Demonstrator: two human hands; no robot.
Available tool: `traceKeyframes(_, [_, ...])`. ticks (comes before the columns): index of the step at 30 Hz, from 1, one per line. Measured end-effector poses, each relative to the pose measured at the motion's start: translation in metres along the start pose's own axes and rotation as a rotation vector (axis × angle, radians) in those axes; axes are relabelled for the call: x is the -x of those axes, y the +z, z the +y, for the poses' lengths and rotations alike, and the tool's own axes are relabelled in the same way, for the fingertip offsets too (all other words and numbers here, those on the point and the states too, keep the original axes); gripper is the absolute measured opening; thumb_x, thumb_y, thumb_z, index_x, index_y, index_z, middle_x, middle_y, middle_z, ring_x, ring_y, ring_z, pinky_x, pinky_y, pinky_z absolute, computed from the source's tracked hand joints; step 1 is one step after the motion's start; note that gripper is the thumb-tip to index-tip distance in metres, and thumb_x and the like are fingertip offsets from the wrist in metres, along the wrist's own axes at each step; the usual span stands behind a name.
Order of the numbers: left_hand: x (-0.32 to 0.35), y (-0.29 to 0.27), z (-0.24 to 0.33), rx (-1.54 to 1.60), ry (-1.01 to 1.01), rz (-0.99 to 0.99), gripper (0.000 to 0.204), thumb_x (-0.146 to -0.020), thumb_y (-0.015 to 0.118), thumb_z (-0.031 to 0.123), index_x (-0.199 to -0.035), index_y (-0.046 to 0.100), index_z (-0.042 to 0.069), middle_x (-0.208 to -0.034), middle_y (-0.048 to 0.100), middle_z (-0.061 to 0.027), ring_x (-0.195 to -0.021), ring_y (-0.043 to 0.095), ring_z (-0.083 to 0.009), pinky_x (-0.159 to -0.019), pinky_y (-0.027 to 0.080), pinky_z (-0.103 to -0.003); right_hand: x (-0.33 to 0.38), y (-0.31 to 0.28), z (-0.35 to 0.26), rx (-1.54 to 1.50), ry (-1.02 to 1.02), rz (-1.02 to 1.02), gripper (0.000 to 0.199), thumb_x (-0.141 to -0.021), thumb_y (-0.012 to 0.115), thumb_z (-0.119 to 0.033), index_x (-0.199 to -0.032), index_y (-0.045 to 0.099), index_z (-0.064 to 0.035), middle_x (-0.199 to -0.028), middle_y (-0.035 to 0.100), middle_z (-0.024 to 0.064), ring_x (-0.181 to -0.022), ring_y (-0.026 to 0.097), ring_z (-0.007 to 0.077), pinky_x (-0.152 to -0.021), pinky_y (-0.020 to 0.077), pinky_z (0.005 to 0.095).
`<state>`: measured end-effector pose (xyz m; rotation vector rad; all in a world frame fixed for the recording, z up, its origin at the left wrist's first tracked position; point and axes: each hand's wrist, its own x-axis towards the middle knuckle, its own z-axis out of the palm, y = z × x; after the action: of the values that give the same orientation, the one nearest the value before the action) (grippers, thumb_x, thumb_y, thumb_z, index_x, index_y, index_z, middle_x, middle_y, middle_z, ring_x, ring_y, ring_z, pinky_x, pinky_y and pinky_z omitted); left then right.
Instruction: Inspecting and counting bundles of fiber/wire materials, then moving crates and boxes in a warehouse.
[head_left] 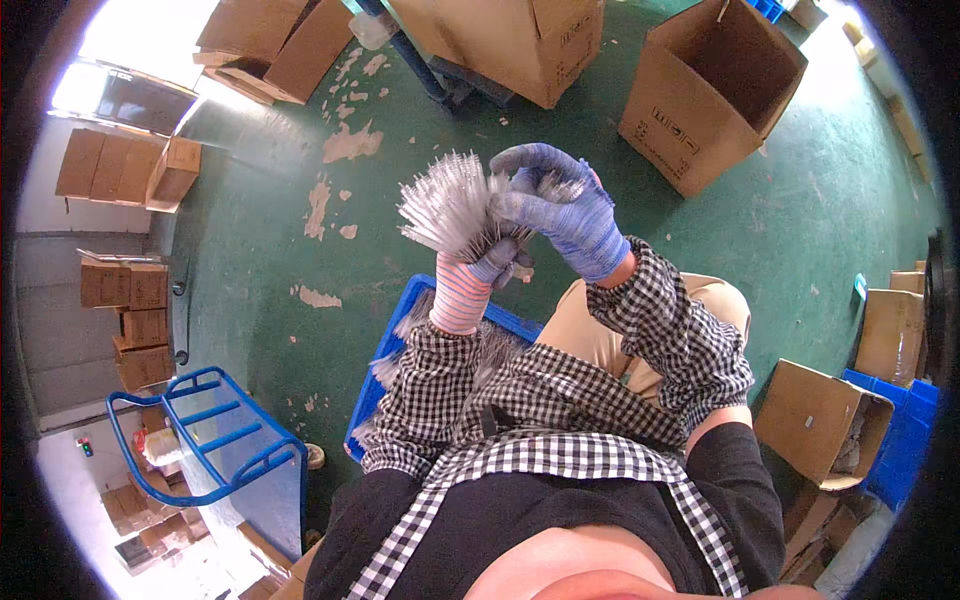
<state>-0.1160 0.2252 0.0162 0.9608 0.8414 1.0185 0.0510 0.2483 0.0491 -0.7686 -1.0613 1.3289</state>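
Note:
My left hand [490, 265], in a grey glove with a pink striped cuff, is closed around a bundle of thin whitish bristle-like sticks [445, 205]. Their pale ends fan out to the upper left. Wearing a blue glove, my right hand [565, 210] curls over the bundle's right side, with a smaller tuft of similar thin pieces [557, 187] between its thumb and fingers. Below my left forearm, by my lap, a blue crate [362, 400] holds more of these pieces; my sleeve and apron hide part of it.
An open cardboard box [690, 130] stands ahead to the right, and another carton [510, 45] sits on a blue-framed trolley. To my left is a blue hand cart [255, 490]. Stacked cartons [130, 285] line the left wall; a tipped box [810, 420] lies at right.

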Motion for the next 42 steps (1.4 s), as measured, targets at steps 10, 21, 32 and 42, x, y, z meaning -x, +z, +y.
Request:
traceKeyframes(10, [-0.001, -0.002, 0.002, 0.023, 0.048, 0.021, 0.059, -0.078, 0.082, 0.031, -0.121, 0.053, 0.004, -0.095, 0.066, -0.0081, -0.067, 0.062, -0.0122, -0.043, 0.039, -0.019, 0.000, -0.002, 0.004, -0.260, 0.062, -0.031, 0.024, -0.078, 0.078, -0.002, -0.097, 0.063, -0.0057, -0.091, 0.062, -0.0030, -0.085, 0.057, 0.0053, -0.079, 0.0494, 0.0232])
traceKeyframes(21, [-0.001, 0.001, -0.002, -0.036, 0.076, 0.040, 0.057, -0.079, 0.081, 0.022, -0.125, 0.052, 0.004, -0.099, 0.067, -0.0077, -0.068, 0.063, -0.0113, -0.045, 0.041, -0.019, -0.004, 0.003, 0.006, -0.120, -0.027, -0.007, 0.029, -0.077, 0.077, 0.002, -0.080, 0.050, -0.0073, -0.095, 0.064, 0.0021, -0.095, 0.058, 0.0110, -0.090, 0.0480, 0.0276])
traceKeyframes(32, [0.003, 0.006, -0.001, -0.022, 0.051, 0.035, 0.050, -0.086, 0.073, 0.024, -0.125, 0.051, 0.001, -0.089, 0.068, -0.0094, -0.062, 0.064, -0.0130, -0.046, 0.043, -0.021, -0.002, 0.001, 0.007, -0.290, 0.017, -0.007, 0.023, -0.078, 0.071, 0.004, -0.084, 0.052, -0.0073, -0.091, 0.061, 0.0036, -0.088, 0.058, 0.0118, -0.081, 0.0502, 0.0292])
traceKeyframes(42, [0.000, -0.002, 0.002, 0.034, -0.004, 0.109, 0.042, -0.088, 0.068, 0.033, -0.115, 0.055, 0.004, -0.091, 0.066, -0.0078, -0.059, 0.060, -0.0107, -0.042, 0.039, -0.020, -0.001, 0.005, 0.024, -0.590, -0.102, -0.113, 0.035, -0.078, 0.074, -0.009, -0.101, 0.048, -0.0094, -0.088, 0.056, 0.0030, -0.081, 0.058, 0.0134, -0.073, 0.0501, 0.0288])
